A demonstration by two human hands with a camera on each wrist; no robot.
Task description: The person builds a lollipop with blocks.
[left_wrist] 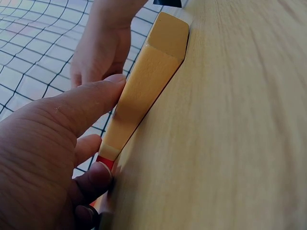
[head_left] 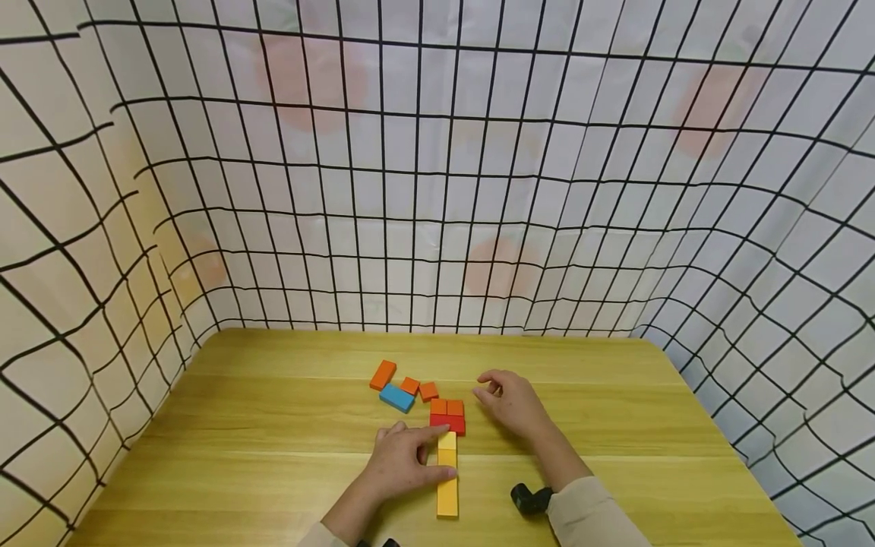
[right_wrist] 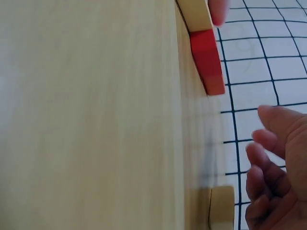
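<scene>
In the head view, yellow blocks (head_left: 447,497) lie end to end in a column. Across their far end sits a red block (head_left: 459,425), with two small orange blocks (head_left: 454,408) side by side against it. My left hand (head_left: 403,460) rests at the column: the extended thumb touches a yellow block, and the straight index finger reaches the red block. The left wrist view shows the thumb along the side of a long yellow block (left_wrist: 144,76). Right of the red block, my right hand (head_left: 516,403) hovers with loosely bent fingers and holds nothing.
Beyond the column lie a blue block (head_left: 396,398), a longer orange block (head_left: 383,374) and two small orange ones (head_left: 428,391). A pale tan block (right_wrist: 222,208) shows low in the right wrist view. Black wire mesh (head_left: 437,190) surrounds the wooden table (head_left: 273,425).
</scene>
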